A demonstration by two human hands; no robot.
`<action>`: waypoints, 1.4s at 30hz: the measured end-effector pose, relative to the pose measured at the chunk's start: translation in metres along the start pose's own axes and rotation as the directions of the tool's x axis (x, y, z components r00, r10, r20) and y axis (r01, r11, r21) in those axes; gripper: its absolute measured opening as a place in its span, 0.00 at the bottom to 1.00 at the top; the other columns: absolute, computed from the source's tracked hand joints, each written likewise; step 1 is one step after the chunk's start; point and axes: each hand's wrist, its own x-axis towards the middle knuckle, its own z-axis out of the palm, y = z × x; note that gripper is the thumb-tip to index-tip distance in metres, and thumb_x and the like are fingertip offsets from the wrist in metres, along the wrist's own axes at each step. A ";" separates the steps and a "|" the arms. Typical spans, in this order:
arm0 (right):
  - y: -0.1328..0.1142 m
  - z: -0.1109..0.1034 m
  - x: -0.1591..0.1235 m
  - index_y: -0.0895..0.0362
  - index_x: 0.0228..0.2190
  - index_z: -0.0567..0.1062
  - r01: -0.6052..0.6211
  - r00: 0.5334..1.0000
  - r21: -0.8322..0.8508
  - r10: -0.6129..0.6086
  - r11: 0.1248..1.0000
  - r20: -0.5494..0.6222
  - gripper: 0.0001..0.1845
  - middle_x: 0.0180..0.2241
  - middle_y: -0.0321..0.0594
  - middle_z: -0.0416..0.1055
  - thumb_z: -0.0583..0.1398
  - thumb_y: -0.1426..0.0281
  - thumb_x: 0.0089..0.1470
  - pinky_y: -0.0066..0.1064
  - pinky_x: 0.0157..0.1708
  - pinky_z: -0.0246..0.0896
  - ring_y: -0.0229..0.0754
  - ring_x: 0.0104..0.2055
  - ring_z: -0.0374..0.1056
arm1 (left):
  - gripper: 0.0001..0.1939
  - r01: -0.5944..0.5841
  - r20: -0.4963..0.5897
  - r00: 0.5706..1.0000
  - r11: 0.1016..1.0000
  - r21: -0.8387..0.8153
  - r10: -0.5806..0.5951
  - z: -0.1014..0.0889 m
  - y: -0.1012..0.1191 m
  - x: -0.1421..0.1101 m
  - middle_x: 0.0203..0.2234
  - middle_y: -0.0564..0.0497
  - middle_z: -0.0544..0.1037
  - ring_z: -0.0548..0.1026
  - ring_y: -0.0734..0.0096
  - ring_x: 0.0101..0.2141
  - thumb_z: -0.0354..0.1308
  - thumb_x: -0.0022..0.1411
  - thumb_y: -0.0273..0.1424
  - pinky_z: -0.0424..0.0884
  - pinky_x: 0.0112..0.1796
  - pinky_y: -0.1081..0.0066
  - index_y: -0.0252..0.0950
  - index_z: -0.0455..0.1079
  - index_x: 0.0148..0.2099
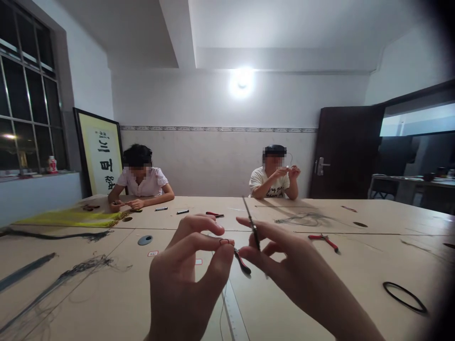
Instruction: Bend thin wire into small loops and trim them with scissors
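My left hand (192, 270) is closed in a pinch, thumb against forefinger, on a thin cord (224, 241) bent into a small dark loop at the fingertips. A fine strand hangs below that hand. Close beside it, my right hand (280, 255) grips a slim dark pointed tool (253, 228) between thumb and fingers, its long tip slanting up and left. Whether it is tweezers I cannot tell. The two hands are raised over the table (302, 303) and do not touch. Behind them lie red-handled pliers (244, 266), partly hidden.
A ruler (232, 310) lies under my hands. More red-handled pliers (329, 241), a black ring (405, 297), and grey strand bundles (76, 270) are spread about. Yellow netting (71, 216) lies far left. Two people (142, 184) (273, 182) sit across, hands busy.
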 end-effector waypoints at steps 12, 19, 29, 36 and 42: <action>-0.006 -0.013 -0.020 0.47 0.38 0.71 0.213 0.963 -0.133 -0.231 0.968 -0.137 0.25 0.32 0.37 0.72 0.55 0.42 0.51 0.31 0.26 0.69 0.43 0.30 0.71 | 0.05 0.084 -0.097 0.993 0.990 0.110 -0.073 0.004 0.011 0.009 0.28 0.51 0.78 0.78 0.59 0.38 0.65 0.51 0.33 0.79 0.38 0.60 0.42 0.74 0.25; -0.012 0.000 -0.013 0.52 0.23 0.72 0.006 0.947 -0.097 -0.037 0.995 -0.320 0.24 0.13 0.31 0.65 0.55 0.47 0.55 0.28 0.15 0.53 0.36 0.14 0.60 | 0.06 0.075 -0.122 0.991 0.990 0.120 -0.060 0.007 0.011 0.012 0.28 0.52 0.77 0.78 0.58 0.39 0.65 0.51 0.35 0.78 0.40 0.60 0.42 0.74 0.25; 0.007 0.011 0.010 0.56 0.11 0.61 -0.179 0.924 -0.386 0.289 0.905 0.249 0.23 0.11 0.31 0.58 0.67 0.65 0.46 0.26 0.12 0.42 0.33 0.13 0.52 | 0.11 -0.084 0.004 0.996 0.995 0.057 0.084 -0.002 -0.005 -0.001 0.31 0.62 0.74 0.76 0.78 0.40 0.58 0.57 0.24 0.75 0.43 0.81 0.43 0.68 0.25; 0.001 0.028 -0.002 0.54 0.20 0.74 -0.030 0.843 -0.340 0.206 0.940 0.496 0.14 0.15 0.28 0.57 0.70 0.59 0.40 0.23 0.13 0.39 0.32 0.17 0.49 | 0.11 -0.086 0.003 0.996 0.995 0.055 0.086 -0.001 -0.004 -0.001 0.31 0.62 0.73 0.75 0.79 0.41 0.57 0.56 0.23 0.74 0.44 0.80 0.43 0.66 0.25; 0.002 0.023 -0.013 0.52 0.24 0.75 -0.093 0.837 -0.412 0.295 0.907 0.461 0.12 0.21 0.32 0.62 0.69 0.60 0.39 0.25 0.16 0.40 0.36 0.21 0.53 | 0.12 -0.060 0.031 0.998 0.996 0.071 0.058 0.002 0.001 -0.002 0.29 0.64 0.74 0.75 0.80 0.38 0.58 0.55 0.22 0.74 0.44 0.80 0.44 0.67 0.25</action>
